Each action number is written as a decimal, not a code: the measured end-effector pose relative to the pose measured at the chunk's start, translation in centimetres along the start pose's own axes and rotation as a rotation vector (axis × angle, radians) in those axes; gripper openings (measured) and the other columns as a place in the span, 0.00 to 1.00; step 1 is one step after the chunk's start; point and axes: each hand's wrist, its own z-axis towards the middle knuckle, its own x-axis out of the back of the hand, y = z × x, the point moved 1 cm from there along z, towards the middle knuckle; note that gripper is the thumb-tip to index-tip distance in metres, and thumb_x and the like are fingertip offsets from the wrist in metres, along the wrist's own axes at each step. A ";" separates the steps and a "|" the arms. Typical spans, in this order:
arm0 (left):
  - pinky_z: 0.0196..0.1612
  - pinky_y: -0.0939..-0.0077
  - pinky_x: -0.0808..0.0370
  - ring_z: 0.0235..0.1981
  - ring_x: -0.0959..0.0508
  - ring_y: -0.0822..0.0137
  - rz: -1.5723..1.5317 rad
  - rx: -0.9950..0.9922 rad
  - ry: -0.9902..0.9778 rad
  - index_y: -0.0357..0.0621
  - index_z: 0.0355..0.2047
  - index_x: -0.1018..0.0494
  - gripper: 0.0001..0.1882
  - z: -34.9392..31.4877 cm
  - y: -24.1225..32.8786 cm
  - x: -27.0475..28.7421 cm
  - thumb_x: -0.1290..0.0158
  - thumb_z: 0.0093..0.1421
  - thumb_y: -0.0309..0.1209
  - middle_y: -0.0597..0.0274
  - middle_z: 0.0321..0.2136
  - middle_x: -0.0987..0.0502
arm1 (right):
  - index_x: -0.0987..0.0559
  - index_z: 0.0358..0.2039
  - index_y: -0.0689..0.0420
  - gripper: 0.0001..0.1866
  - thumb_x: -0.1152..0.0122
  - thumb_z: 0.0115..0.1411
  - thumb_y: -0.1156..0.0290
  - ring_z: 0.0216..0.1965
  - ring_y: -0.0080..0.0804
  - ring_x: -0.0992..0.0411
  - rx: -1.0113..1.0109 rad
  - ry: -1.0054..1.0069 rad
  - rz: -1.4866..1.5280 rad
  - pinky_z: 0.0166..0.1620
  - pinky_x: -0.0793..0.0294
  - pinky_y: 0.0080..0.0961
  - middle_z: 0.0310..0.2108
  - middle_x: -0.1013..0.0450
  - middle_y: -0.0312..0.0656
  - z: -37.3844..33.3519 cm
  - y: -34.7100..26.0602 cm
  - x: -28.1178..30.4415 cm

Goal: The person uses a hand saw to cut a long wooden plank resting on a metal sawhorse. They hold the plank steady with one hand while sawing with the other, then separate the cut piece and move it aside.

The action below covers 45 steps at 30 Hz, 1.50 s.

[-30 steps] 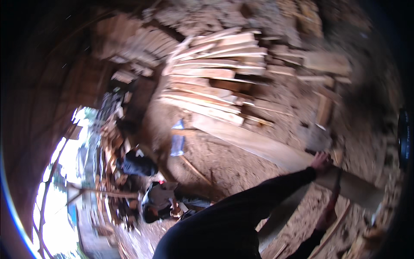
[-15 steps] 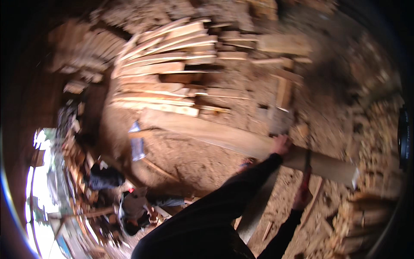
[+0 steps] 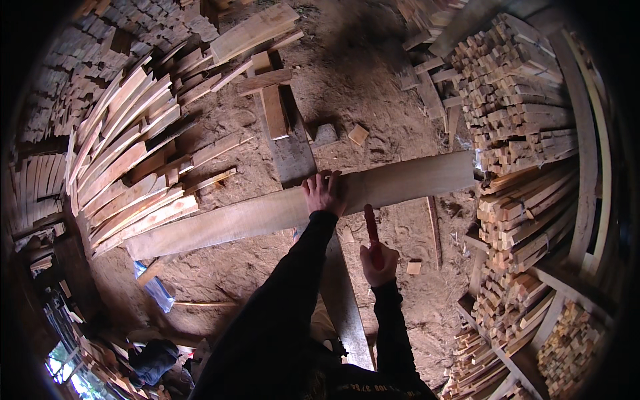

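A long pale plank (image 3: 413,181) lies crosswise on top of another board (image 3: 343,307) that runs away from me. My left hand (image 3: 325,195) presses on the plank's upper face, its fingers spread toward the far edge. Close to the plank's near edge, right of the left hand, my right hand (image 3: 381,263) is closed around the red handle of a handsaw (image 3: 374,230). The saw points away from me, and its blade cannot be made out clearly now.
Split boards (image 3: 127,157) are heaped at the left. Stacked wood strips (image 3: 527,127) line the right side. Short timber blocks (image 3: 273,110) rest on the far part of the supporting board. A small wood block (image 3: 359,135) and blue-white plastic (image 3: 157,290) lie on the dirt floor.
The view has swung, so the plank now slopes the other way and the right-hand wood stacks show. My left hand stays on the plank; the saw's dark blade, visible across it before, no longer shows.
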 end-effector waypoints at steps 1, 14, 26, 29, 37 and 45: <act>0.56 0.51 0.43 0.45 0.33 0.53 0.006 -0.002 -0.012 0.59 0.44 0.27 0.19 0.2 0.1 0.2 0.46 0.51 0.45 0.59 0.41 0.31 | 0.30 0.14 0.59 0.16 0.37 0.53 0.67 0.11 0.24 0.38 0.019 -0.008 -0.008 0.17 0.42 0.26 0.09 0.37 0.37 0.1 -0.5 -0.2; 0.55 0.55 0.43 0.48 0.32 0.63 0.019 -0.021 -0.001 0.60 0.39 0.26 0.12 0.8 0.6 -0.3 0.47 0.54 0.40 0.71 0.44 0.27 | 0.25 0.21 0.60 0.10 0.38 0.53 0.69 0.13 0.19 0.38 0.094 0.008 0.024 0.19 0.41 0.23 0.11 0.36 0.35 -0.4 5.5 1.0; 0.52 0.54 0.42 0.44 0.30 0.58 -0.032 -0.014 0.074 0.55 0.35 0.26 0.11 0.8 0.6 -1.0 0.46 0.53 0.40 0.65 0.35 0.24 | 0.36 0.10 0.57 0.18 0.40 0.52 0.71 0.11 0.21 0.38 -0.015 -0.092 -0.105 0.16 0.43 0.26 0.08 0.38 0.36 -6.2 1.2 5.5; 0.52 0.54 0.42 0.44 0.30 0.57 0.011 0.004 0.056 0.54 0.38 0.26 0.13 1.3 -0.1 -0.8 0.45 0.52 0.40 0.64 0.35 0.24 | 0.34 0.11 0.58 0.17 0.40 0.53 0.72 0.10 0.21 0.39 -0.011 -0.114 -0.037 0.16 0.44 0.25 0.07 0.39 0.35 -3.1 -1.7 4.7; 0.64 0.46 0.51 0.59 0.35 0.65 -0.020 -0.014 0.146 0.51 0.48 0.28 0.17 2.0 0.2 -1.7 0.51 0.59 0.38 0.67 0.49 0.27 | 0.29 0.14 0.59 0.12 0.41 0.52 0.73 0.10 0.29 0.35 0.050 -0.097 0.003 0.17 0.39 0.27 0.09 0.36 0.39 -1.3 -1.4 4.7; 0.63 0.47 0.46 0.57 0.33 0.62 -0.083 -0.033 0.141 0.50 0.42 0.26 0.12 1.2 0.1 -1.4 0.49 0.59 0.37 0.67 0.46 0.25 | 0.32 0.13 0.60 0.14 0.41 0.52 0.73 0.11 0.24 0.38 -0.053 -0.046 -0.016 0.17 0.42 0.26 0.08 0.38 0.38 -3.1 -3.2 2.9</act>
